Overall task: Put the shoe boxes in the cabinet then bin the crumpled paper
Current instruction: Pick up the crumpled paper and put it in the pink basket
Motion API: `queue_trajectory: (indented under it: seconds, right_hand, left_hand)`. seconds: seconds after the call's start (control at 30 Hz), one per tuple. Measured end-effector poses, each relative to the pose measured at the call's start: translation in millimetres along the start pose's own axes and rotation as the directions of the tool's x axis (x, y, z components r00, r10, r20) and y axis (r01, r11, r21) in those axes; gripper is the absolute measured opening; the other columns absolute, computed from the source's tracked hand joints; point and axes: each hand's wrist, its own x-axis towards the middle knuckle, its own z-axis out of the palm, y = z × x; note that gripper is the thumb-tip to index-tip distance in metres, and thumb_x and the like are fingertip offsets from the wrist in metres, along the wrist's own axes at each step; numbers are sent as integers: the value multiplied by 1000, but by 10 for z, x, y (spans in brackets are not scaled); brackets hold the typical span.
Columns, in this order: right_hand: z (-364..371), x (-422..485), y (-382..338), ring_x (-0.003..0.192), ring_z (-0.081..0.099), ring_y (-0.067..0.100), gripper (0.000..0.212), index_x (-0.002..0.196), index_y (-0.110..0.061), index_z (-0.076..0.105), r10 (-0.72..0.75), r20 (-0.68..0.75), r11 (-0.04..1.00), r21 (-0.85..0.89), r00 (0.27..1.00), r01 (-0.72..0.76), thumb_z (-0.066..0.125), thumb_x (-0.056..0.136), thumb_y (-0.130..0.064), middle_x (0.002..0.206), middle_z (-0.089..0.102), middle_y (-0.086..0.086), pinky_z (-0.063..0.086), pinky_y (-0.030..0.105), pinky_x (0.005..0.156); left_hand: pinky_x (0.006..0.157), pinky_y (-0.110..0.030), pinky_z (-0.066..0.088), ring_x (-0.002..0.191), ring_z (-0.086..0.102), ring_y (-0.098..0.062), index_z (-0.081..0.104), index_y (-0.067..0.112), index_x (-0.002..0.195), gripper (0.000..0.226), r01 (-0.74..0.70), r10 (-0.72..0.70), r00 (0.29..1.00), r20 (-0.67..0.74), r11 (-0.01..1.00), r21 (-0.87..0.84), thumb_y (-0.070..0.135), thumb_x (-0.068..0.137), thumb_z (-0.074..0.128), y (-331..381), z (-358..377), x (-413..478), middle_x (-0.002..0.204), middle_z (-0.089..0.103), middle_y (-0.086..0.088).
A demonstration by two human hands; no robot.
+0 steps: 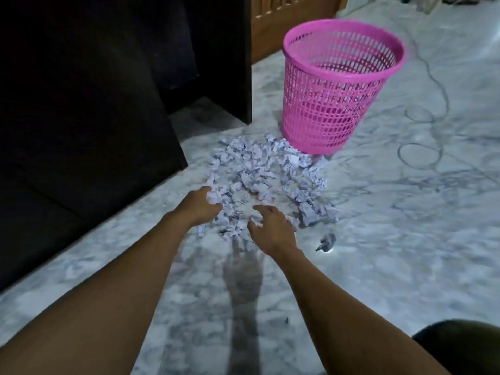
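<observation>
The dark cabinet (89, 109) stands at far left. The left hand (201, 205) curls its fingers around paper at the pile's near edge, likely gathering a handful. The crumpled paper (259, 174) lies heaped on the floor. The right hand (272, 228) presses in with fingers spread. The pink bin (341, 85) stands touching the pile, within easy reach.

Dark cabinet (81, 104) walled off the left, pink bin (335, 87) stood open-topped beyond paper pile (265, 174), bare floor (392, 239) lay right.
</observation>
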Motion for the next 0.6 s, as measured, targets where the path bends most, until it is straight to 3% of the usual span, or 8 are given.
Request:
queue_trajectory:
  seconds: [0.13, 0.27, 0.33, 0.43, 0.6]
  right_hand:
    - [294, 55, 295, 147, 22, 27, 65, 145, -27, 40, 52, 9, 996, -71, 999, -51, 57, 88, -53, 158, 29, 13, 25, 44, 117]
    - [693, -29, 510, 151, 0, 30, 90, 152, -32, 21, 92, 30, 971, -226, 995, -83, 54, 78, -72, 163, 7, 12, 8, 60, 118]
    - [824, -38, 577, 151, -3, 32, 91, 152, -39, 15, 71, 58, 957, -284, 996, -52, 50, 77, -76, 164, 4, 12, 4, 63, 117]
    - [926, -15, 625, 151, -2, 34, 82, 150, -43, 21, 63, 37, 949, -311, 997, -49, 49, 80, -75, 164, 7, 11, 7, 63, 117]
    - [1095, -8, 595, 149, 11, 32, 47, 131, -35, 54, 34, -71, 956, -290, 997, -53, 52, 91, -58, 160, 21, 12, 18, 56, 117]
  left_hand:
    - [110, -49, 31, 144, 12, -39, 4, 41, 153, 87, 138, -159, 977, 140, 979, 148, 60, 85, 55, -137, 501, 157, 160, 1, -11]
    - [118, -53, 14, 147, -16, -36, -9, 49, 149, 95, 76, -97, 990, 105, 978, 193, 68, 82, 55, -437, 901, 225, 159, -24, -11]
    - [117, -58, 2, 145, -27, -33, -13, 53, 147, 96, 26, -35, 999, 36, 972, 235, 79, 78, 48, -596, 1062, 270, 157, -32, -10]
    - [116, -60, -1, 144, -29, -31, -12, 54, 146, 94, -23, 34, 999, -42, 974, 227, 88, 73, 37, -715, 1237, 394, 157, -33, -7]
    - [117, -57, 2, 149, -7, -33, 8, 51, 148, 79, -167, 191, 978, -81, 957, 236, 81, 80, 34, -697, 1390, 655, 161, -8, -10]
